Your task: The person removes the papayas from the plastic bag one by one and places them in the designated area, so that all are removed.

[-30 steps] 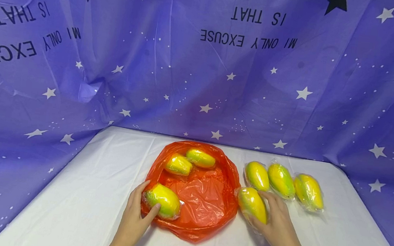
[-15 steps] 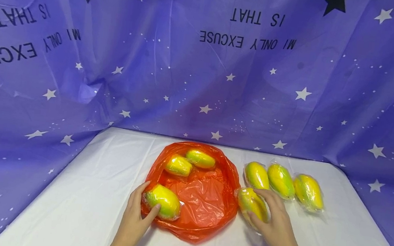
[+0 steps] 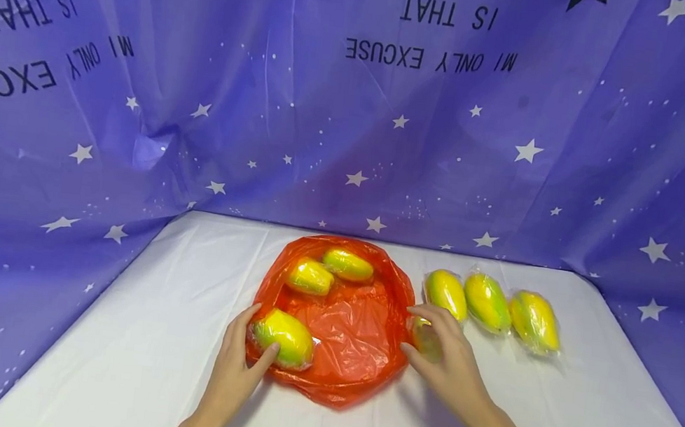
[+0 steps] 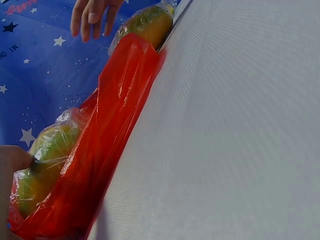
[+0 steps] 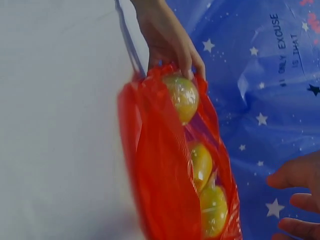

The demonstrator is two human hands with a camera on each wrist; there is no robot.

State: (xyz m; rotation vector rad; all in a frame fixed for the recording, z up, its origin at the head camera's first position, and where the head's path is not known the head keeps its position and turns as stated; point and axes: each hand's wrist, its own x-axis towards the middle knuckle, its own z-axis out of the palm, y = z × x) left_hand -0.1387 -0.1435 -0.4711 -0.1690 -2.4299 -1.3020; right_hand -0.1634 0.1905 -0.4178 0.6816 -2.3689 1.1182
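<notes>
A red plastic bag (image 3: 354, 331) lies wide open with three film-wrapped yellow-green mangoes inside. At its left rim my left hand (image 3: 237, 356) grips one mango (image 3: 286, 339), thumb on top and fingers outside the bag; the left wrist view shows the thumb (image 4: 19, 157) on the fruit's wrapping. My right hand (image 3: 452, 363), fingers apart, is above another wrapped mango (image 3: 428, 341) beside the bag's right rim and partly hides it. In the right wrist view, nothing is between the right hand's (image 5: 302, 197) spread fingers.
Three more wrapped mangoes stand in a row at the right: the left one (image 3: 446, 294), the middle one (image 3: 487, 302) and the right one (image 3: 534, 321). Behind the white-covered table (image 3: 135, 303) hangs a purple star-print cloth (image 3: 330, 99).
My right hand has let go of the mango beside the bag and shifted left over it, towards the bag's right rim. The left hand keeps its grip. The head view has tilted slightly.
</notes>
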